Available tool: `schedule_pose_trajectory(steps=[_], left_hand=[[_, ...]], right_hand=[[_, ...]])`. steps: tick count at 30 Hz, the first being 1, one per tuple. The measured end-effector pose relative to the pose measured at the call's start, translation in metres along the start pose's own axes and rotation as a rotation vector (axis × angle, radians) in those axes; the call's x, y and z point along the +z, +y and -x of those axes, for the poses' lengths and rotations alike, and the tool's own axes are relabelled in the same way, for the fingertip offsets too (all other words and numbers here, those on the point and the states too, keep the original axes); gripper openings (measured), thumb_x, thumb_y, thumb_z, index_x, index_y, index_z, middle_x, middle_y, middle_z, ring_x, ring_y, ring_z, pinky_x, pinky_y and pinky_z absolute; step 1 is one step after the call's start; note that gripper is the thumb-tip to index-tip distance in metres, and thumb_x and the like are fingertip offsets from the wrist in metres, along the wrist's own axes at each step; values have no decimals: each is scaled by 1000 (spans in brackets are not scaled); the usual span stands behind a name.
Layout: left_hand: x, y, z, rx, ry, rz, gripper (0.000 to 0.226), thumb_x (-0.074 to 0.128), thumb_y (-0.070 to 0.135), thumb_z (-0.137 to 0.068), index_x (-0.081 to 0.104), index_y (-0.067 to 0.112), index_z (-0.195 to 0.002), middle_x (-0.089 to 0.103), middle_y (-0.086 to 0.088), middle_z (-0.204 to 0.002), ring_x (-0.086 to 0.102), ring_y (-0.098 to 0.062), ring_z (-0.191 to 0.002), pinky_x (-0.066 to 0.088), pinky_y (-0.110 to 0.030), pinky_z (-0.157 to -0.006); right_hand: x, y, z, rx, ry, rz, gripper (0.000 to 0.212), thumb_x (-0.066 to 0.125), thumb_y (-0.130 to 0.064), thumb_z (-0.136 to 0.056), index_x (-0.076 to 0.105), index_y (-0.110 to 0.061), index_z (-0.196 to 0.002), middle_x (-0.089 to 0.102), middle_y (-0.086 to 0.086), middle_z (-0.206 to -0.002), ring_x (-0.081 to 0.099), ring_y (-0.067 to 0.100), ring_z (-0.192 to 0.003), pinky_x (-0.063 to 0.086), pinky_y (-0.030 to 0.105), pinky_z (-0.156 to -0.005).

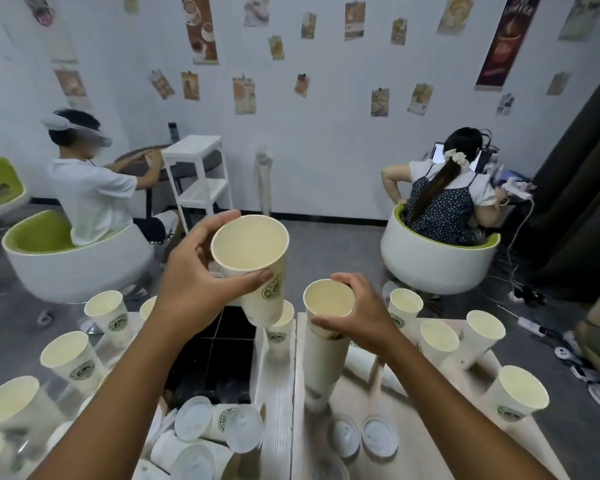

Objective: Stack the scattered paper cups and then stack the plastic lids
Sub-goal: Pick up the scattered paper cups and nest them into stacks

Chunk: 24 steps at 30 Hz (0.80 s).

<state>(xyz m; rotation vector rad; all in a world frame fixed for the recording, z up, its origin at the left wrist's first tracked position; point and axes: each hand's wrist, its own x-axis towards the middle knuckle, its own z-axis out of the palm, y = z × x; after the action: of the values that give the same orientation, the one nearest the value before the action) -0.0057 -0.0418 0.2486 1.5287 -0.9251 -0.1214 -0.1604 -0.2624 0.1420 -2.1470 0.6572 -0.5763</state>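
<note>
My left hand (194, 275) is holding a paper cup (257, 268) tilted in the air, fingers wrapped round it; my right hand (357, 313) is gripping the cup stack (323, 355) standing mid-tabletop. Lids (380, 436) are lying by the near edge.

Support: a pale wooden table (278, 393) with a dark gap at centre.
Left of frame: upright paper cups (71, 362) are stood on it.
Right of frame: more cups (515, 396).
Lower centre: plastic lids (380, 436) are laid flat.
</note>
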Motion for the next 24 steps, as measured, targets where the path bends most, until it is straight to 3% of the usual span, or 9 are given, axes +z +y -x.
schedule_pose_trajectory(steps=[2, 5, 8, 14, 18, 24], left_hand=[[6, 7, -13, 27, 2, 23, 94, 102, 33, -51, 61, 25, -136, 70, 11, -128, 65, -5, -119, 53, -31, -104], [26, 14, -29, 45, -17, 81, 95, 102, 26, -52, 60, 20, -137, 71, 8, -127, 66, -6, -118, 54, -33, -105], [53, 11, -38, 32, -81, 130, 90, 97, 33, -51, 61, 26, -133, 72, 10, -125, 66, -8, -120, 54, -33, -104], [82, -15, -31, 19, -181, 137, 92, 97, 38, -49, 61, 29, -134, 70, 10, -130, 65, -10, -124, 50, -38, -110], [88, -20, -32, 51, -231, 103, 94, 97, 42, -48, 59, 34, -134, 68, 15, -132, 63, -8, -125, 49, -30, -107], [95, -46, -28, -26, -336, -7, 105, 101, 42, -49, 53, 34, -142, 62, 18, -138, 59, 3, -125, 54, -29, -103]], right_hand=[[15, 20, 6, 38, -33, 10, 89, 95, -47, -58, 53, -23, -134, 48, -8, -129, 47, 16, -126, 39, 25, -101], [23, 38, 10, 61, -29, -38, 93, 91, -55, -56, 51, -26, -134, 45, -11, -133, 43, 15, -130, 39, 29, -107], [20, 39, 12, 45, -53, -60, 101, 87, -65, -52, 45, -31, -137, 38, -15, -137, 39, 12, -134, 38, 33, -113], [-19, 25, 24, -9, 63, -211, 95, 95, -47, -65, 42, -41, -145, 46, -26, -145, 48, -6, -128, 47, 22, -98], [-47, -3, 23, -86, 102, -281, 91, 89, -41, -71, 42, -38, -148, 52, -26, -143, 54, -1, -126, 53, 18, -90], [-42, -9, 10, -85, 79, -270, 89, 91, -35, -76, 41, -40, -150, 53, -29, -139, 57, 1, -123, 56, 26, -90]])
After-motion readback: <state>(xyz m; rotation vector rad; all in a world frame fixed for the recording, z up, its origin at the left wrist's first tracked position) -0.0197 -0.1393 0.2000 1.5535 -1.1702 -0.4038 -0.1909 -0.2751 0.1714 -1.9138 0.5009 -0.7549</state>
